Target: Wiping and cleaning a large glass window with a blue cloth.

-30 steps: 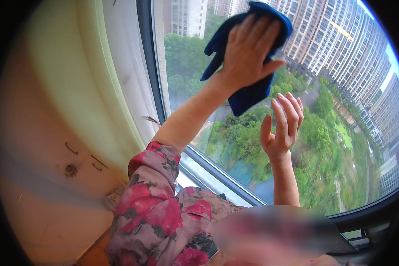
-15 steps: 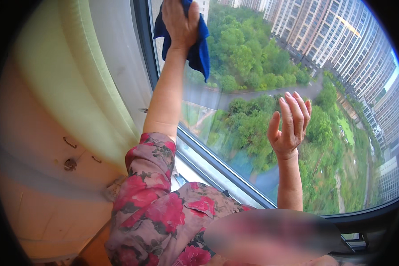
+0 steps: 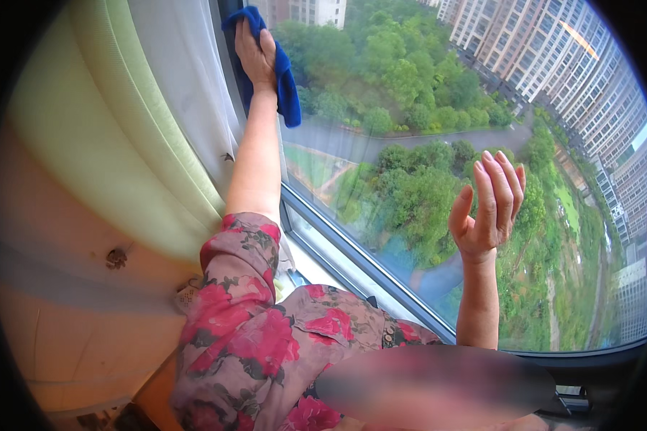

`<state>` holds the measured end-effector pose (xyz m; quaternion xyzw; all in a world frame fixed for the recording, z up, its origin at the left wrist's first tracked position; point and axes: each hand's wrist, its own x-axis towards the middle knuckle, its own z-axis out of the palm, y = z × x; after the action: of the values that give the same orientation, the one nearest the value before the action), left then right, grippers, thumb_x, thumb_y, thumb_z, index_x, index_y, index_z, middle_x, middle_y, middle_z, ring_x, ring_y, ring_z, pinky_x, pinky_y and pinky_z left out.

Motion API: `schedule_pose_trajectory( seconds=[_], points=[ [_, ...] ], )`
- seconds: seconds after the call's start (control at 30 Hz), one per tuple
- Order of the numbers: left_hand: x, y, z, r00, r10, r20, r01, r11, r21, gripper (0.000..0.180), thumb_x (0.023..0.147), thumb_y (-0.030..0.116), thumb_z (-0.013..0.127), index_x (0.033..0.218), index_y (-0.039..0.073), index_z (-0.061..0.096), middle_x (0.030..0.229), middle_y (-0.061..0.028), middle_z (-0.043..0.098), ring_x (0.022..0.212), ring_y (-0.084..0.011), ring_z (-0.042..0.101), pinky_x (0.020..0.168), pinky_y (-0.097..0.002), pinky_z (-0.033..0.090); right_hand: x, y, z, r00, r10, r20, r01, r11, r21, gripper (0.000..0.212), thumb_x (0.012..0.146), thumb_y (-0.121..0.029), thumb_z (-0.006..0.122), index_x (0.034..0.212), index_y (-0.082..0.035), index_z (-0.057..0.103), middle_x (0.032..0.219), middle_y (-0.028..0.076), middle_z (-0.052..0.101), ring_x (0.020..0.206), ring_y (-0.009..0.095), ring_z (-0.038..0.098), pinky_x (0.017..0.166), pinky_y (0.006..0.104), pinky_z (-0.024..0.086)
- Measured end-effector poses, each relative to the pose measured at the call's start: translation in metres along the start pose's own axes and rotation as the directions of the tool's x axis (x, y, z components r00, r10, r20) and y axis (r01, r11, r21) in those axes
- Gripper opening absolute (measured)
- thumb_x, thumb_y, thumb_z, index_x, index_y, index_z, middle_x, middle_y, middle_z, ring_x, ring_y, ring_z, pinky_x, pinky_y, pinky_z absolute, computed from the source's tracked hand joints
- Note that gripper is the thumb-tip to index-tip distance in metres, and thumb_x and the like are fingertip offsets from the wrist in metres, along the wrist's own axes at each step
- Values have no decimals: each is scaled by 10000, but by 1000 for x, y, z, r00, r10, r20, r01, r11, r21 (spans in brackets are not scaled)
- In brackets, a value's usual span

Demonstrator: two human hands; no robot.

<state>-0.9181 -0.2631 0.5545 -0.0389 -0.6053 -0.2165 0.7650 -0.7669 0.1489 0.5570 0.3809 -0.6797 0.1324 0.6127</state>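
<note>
My left hand is pressed over a dark blue cloth, at the left edge of the window pane beside the dark upright window frame. Its fingers point up, and the cloth sticks out around them and below the palm. My right hand is raised in front of the glass farther right. Its fingers are stretched and slightly curved, with nothing in them; whether it touches the pane I cannot tell.
A pale green curtain and a sheer white curtain hang left of the frame. The lower window rail slants below the pane, with the white sill beside it. Outside, far below, are trees and tall buildings.
My left hand and the blue cloth have moved left, from the glass toward the upright frame. The view has shifted slightly; my right hand keeps its pose and appears a little farther right.
</note>
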Motion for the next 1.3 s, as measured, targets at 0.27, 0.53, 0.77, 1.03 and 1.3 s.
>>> schedule_pose_trajectory(
  seconds=[0.27,0.53,0.77,1.03,1.3],
  points=[
    [-108,-7,-30,960,-267,-87,277,954,117,442,969,289,452,1238,-57,513,1216,-289,545,1115,-436,522,978,-461,397,5,-3,5,1000,-8,-15,8,999,41,245,847,-56,600,1087,-30,643,1136,109,635,1119,290,584,1062,459,380],
    [-173,72,-65,779,-625,55,604,771,200,311,959,252,516,1066,-24,610,917,-197,639,848,-344,614,787,-408,476,5,10,8,998,-32,-46,36,996,87,254,835,-65,620,1083,-18,648,1133,125,634,1101,312,591,988,445,458],
    [-94,209,-93,451,-649,612,885,238,-400,274,1023,238,451,1051,22,616,895,26,611,784,-37,522,706,-213,458,-9,-27,26,980,-3,198,-85,895,438,532,762,-257,759,1224,-43,604,1323,201,503,1226,355,490,1000,455,435],
    [-78,255,-120,220,-345,913,956,-109,-271,457,1041,357,350,1269,3,529,1104,-53,609,1037,-98,547,888,-237,446,-40,-63,43,881,191,432,-424,721,548,658,626,-82,797,1248,-102,584,1326,250,441,1141,410,514,948,450,464],
    [-27,153,-111,716,-231,659,420,897,-142,312,1009,225,464,1137,16,657,1098,-114,663,1042,-205,595,933,-304,433,-34,-53,40,963,48,265,-204,773,600,602,622,35,692,1210,-44,589,1191,210,526,946,368,571,813,427,496]
  ],
)
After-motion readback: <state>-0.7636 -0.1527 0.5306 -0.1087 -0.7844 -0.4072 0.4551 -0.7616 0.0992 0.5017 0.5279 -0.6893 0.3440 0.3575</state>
